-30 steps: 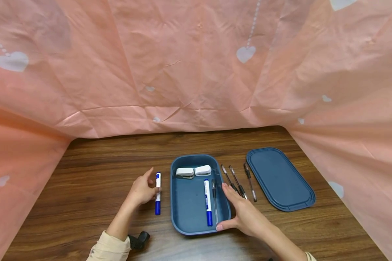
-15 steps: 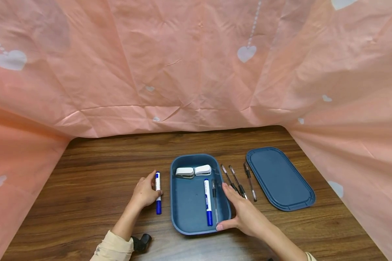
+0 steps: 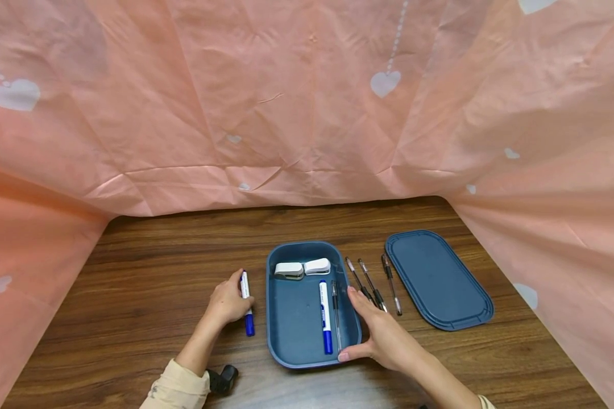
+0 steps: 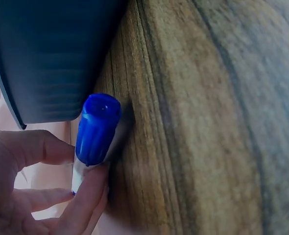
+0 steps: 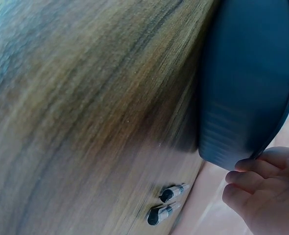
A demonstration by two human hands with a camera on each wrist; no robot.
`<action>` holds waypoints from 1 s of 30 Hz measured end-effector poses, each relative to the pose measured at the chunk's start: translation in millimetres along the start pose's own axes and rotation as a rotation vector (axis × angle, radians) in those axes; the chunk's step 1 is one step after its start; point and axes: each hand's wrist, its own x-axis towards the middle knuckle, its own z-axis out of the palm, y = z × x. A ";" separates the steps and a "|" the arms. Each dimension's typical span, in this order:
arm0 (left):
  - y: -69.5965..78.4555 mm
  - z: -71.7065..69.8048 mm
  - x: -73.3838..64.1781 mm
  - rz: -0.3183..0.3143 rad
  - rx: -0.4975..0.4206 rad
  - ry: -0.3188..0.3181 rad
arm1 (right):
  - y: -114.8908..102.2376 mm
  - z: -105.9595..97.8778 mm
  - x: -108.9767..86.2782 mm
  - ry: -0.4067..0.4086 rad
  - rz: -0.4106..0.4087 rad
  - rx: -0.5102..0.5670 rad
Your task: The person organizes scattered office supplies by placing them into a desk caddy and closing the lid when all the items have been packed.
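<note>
My left hand (image 3: 229, 300) pinches a white whiteboard marker with blue ends (image 3: 249, 324) between thumb and fingers, left of the box. In the left wrist view, the marker's blue cap (image 4: 98, 129) points toward the camera, tilted over the wood. My right hand (image 3: 381, 332) holds the dark blue plastic box (image 3: 272, 318) at its right side, thumb at the front corner and fingertips at the right rim. Inside the box lie two white staplers (image 3: 303, 268), another blue-and-white marker (image 3: 326, 318) and a clear pen with a black grip (image 3: 336, 318).
Right of the box lie two pens (image 3: 370, 287) close together and another pen (image 3: 391, 284) beside the dark blue lid (image 3: 440, 281). A pink curtain with white hearts (image 3: 307, 113) surrounds the wooden table (image 3: 174, 250) at the back and sides.
My left hand has closed its thumb and fingers on the marker beside the box. The marker's far end has tilted slightly left. My right hand has stayed at the box.
</note>
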 end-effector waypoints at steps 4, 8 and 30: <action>0.0 -2.9 -1.6 -0.017 -0.055 -0.008 | -0.4 0.0 0.0 -0.003 0.002 0.004; 1.6 -7.1 -1.5 -0.025 -0.104 -0.005 | -0.7 -0.2 -0.3 -0.005 0.003 0.005; 65.9 -41.1 -23.7 0.154 -0.235 0.069 | -0.5 -0.7 0.7 -0.018 0.014 -0.001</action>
